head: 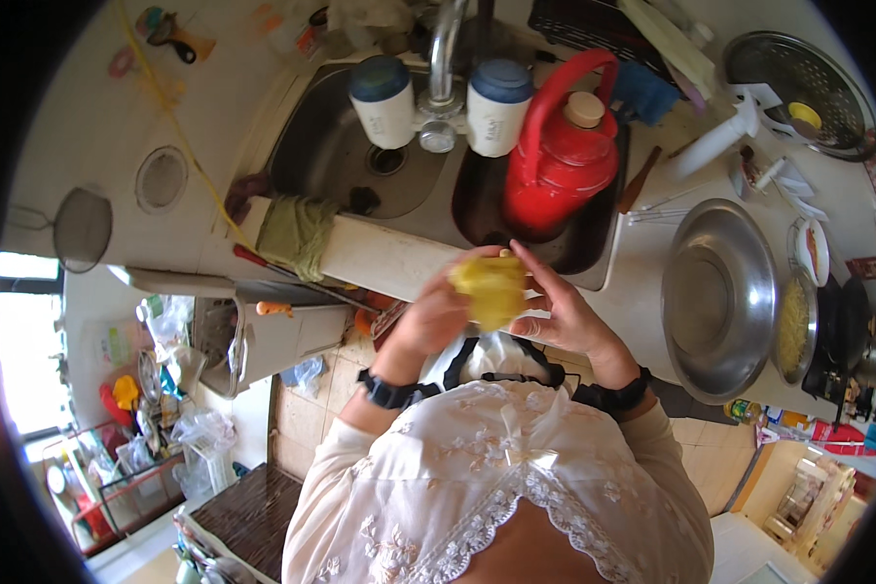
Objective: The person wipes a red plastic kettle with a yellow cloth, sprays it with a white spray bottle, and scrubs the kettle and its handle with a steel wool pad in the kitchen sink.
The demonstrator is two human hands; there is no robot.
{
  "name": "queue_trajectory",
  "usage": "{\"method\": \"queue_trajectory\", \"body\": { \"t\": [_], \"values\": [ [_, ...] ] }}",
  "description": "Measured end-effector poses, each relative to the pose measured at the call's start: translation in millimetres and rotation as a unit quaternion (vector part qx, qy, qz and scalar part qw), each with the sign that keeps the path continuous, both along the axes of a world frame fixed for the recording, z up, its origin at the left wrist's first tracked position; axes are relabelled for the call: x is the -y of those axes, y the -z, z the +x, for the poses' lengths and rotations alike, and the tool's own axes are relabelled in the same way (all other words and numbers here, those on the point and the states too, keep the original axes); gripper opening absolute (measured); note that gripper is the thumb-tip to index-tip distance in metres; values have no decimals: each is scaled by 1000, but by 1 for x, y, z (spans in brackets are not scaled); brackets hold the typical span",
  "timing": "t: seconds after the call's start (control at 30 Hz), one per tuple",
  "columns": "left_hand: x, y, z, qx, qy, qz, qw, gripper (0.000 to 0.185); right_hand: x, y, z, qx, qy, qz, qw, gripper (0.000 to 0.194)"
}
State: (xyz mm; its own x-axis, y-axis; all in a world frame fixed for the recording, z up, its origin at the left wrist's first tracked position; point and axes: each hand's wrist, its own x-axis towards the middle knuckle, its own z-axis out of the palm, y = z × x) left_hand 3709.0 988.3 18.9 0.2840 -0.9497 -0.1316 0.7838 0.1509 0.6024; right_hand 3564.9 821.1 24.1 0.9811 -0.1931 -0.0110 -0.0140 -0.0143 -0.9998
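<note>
A blurred yellow cloth or sponge-like item (493,290) is between my hands, above the counter's front edge by the sink. My left hand (438,306) has its fingers closed on the item's left side. My right hand (558,310) is at its other side, fingers spread and curved, the forefinger near its top; whether it grips the item is not plain. Behind the hands, a red thermos jug (566,175) with a cream cap stands in the right basin. A chrome faucet (444,66) stands between two white filter housings with blue tops (383,102).
A large steel bowl (719,303) sits on the right counter, beside a smaller bowl of yellow shreds (796,328). A green cloth (296,233) hangs over the sink's front ledge at left. A wooden-handled tool (639,179) lies right of the sink. A mesh strainer (82,230) is at far left.
</note>
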Motion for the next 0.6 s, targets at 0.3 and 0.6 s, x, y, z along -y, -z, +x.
{"method": "queue_trajectory", "body": {
  "t": [0.3, 0.6],
  "values": [
    [6, 30, 19, 192, 190, 105, 957, 42, 26, -12, -74, -57, 245, -262, 932, 34],
    [38, 46, 72, 425, 81, 229, 872, 33, 22, 7, -101, -230, 306, -557, 737, 44]
  ]
}}
